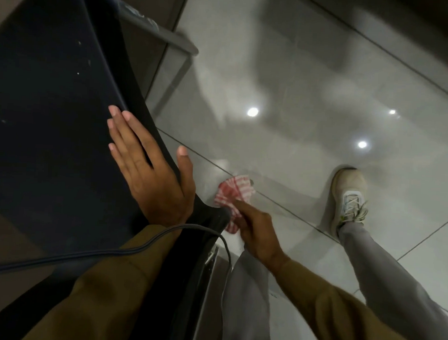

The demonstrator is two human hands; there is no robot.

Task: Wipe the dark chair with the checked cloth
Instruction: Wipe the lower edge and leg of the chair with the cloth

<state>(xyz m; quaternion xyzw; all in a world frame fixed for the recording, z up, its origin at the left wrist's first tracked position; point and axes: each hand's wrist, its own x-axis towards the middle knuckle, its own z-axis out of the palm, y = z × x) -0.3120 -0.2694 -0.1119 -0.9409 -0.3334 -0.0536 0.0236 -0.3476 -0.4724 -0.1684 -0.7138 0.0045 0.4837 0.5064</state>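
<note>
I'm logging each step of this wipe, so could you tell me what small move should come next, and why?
Probably draw the checked cloth along the dark chair's edge: the right hand grips it against the frame, and the left hand lies flat, steadying.

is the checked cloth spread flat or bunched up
Bunched up: the checked cloth is crumpled in the right hand against the dark chair's edge, not laid flat.

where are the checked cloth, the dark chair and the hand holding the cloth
checked cloth (231, 193): head view, on the red and white bunch above the fingers
dark chair (53, 116): head view, on its broad dark blue panel
right hand (256, 231): head view, on the back of the hand
</note>
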